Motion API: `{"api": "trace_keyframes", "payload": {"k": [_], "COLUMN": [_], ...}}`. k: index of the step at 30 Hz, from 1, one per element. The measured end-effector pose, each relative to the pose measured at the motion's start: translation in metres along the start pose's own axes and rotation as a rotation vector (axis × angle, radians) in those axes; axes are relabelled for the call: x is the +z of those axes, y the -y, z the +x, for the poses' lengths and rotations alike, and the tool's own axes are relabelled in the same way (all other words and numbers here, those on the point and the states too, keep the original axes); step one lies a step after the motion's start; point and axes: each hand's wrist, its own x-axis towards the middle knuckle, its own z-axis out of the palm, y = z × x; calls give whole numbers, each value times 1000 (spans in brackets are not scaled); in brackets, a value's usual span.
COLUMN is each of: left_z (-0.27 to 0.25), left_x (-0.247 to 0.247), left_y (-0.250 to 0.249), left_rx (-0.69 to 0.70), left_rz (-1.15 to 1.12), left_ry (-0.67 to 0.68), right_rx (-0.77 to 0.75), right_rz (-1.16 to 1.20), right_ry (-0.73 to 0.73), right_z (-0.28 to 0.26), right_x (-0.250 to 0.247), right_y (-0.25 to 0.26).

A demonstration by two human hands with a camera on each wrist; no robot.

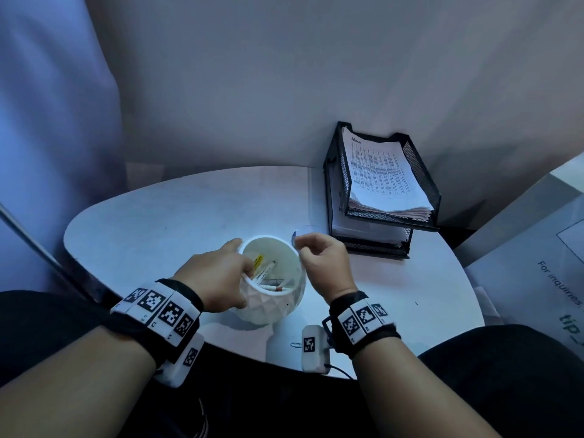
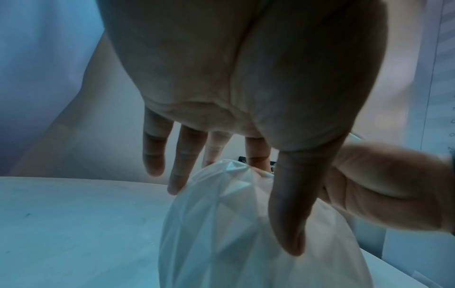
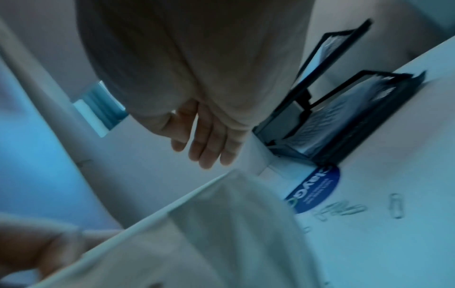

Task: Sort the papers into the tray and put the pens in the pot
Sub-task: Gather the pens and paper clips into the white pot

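Observation:
A white faceted pot [image 1: 278, 308] stands near the middle of the table, and several pens [image 1: 265, 271] lie inside it. My left hand [image 1: 238, 273] holds the pot's left side. In the left wrist view its thumb [image 2: 283, 194] presses the pot's outer wall [image 2: 221, 224], while the index finger goes behind the rim. My right hand [image 1: 319, 260] hovers at the right rim with relaxed fingers [image 3: 206, 144] and nothing in them. At the back right, a black mesh two-tier tray [image 1: 423, 175] holds a stack of printed papers [image 1: 382, 172].
The rounded white table [image 1: 158, 222] meets a wall at the back. A blue round sticker [image 3: 315, 191] and several paper clips [image 3: 344, 209] lie between pot and tray. One clip [image 1: 295, 344] lies at the front edge. A large printed white box [image 1: 537, 263] stands at the right.

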Motion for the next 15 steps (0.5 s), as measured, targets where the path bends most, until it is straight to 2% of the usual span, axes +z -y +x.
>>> {"api": "trace_keyframes", "payload": {"k": [2,3,5,7,9,11,15], "left_z": [1,2,3,4,4,3,0], "left_x": [-1,-2,-5,-9,-13,-16,-17], "left_y": [4,6,11,16,22,27,32], "left_rx": [-7,-15,-33,-46,-60,-70,-74], "left_rz": [-3,-7,-16,-24,-37,-47,-60], "left_ry": [-8,-16,-39,-65,-91,-117,-147], "right_rx": [43,81,186,270,275,264,283], "right_rz": [-85,-159,-330,-501,-679,-774,-866], "right_ry": [-48,-22,143,393,576,651,695], "right_z": [3,3,-4,-16,-30,-38,-47], "right_x": [-12,-18,-29,-33,-31,-26,-14], "right_y": [-17,-27,-43,-52,-57,-61,-69]}}
